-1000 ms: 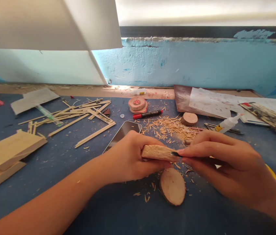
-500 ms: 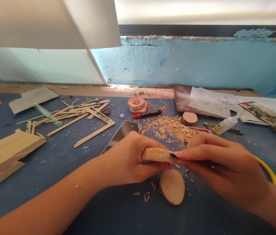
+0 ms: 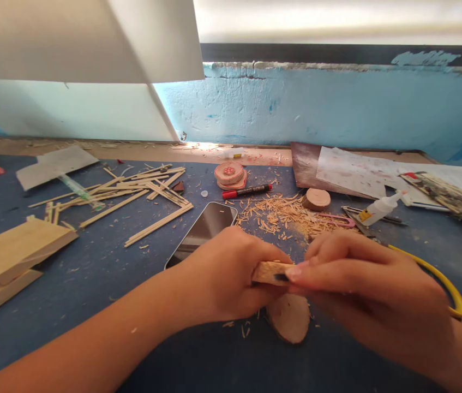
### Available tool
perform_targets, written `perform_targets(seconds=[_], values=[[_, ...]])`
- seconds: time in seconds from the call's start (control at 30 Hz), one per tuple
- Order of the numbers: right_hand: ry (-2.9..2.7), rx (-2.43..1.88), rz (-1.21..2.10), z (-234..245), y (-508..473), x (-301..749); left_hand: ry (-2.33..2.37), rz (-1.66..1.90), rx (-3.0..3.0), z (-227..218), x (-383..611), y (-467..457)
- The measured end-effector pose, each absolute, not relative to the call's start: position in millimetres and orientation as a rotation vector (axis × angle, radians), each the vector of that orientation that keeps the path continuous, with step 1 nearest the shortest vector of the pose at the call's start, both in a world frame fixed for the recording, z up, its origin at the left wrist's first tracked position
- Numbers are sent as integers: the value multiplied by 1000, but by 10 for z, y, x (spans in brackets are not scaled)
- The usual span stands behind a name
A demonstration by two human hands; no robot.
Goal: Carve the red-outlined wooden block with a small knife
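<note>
My left hand (image 3: 226, 275) is closed round a pale, rough-carved piece of wood (image 3: 269, 271), holding it just above the blue table. My right hand (image 3: 361, 289) is closed on a small dark blade (image 3: 282, 277), whose tip lies against the wood's right end. Only a short stretch of the wood shows between the two hands. Directly below them an oval wood slice (image 3: 290, 319) lies flat on the table, with a few shavings beside it.
A phone (image 3: 204, 229) lies just behind my left hand. A heap of shavings (image 3: 283, 215), a small wood disc (image 3: 316, 199), a red marker (image 3: 247, 191) and a glue bottle (image 3: 380, 207) lie farther back. Thin sticks (image 3: 141, 191) and wooden blocks (image 3: 5, 256) are on the left; a yellow handle (image 3: 439, 278) is on the right.
My right hand has slid left along the wood towards my left hand, so less of the wood shows. Both hands have dropped a little closer to the oval slice.
</note>
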State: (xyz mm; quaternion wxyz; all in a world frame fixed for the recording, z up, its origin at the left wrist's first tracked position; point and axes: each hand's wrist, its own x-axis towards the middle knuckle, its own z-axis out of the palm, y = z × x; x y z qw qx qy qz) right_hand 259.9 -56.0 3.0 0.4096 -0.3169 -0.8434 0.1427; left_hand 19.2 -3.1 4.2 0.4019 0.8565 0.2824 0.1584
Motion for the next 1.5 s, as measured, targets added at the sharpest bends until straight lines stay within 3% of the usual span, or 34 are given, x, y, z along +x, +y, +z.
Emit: perform_targets(seconds=[0.33,0.6,0.9,1.5], values=[[-2017,-981,274,12,-518,2705,740,430,1861,-29,101,-15],[-1958,-1108,658,-82,-482,2673,751,646,1637,-3,120,-14],[-1835,-1296,834,-186,-466,2668,846,833,1436,-37,207,-56],[-2071,-1171,543,-222,-370,2711,746,228,1831,65,58,-23]])
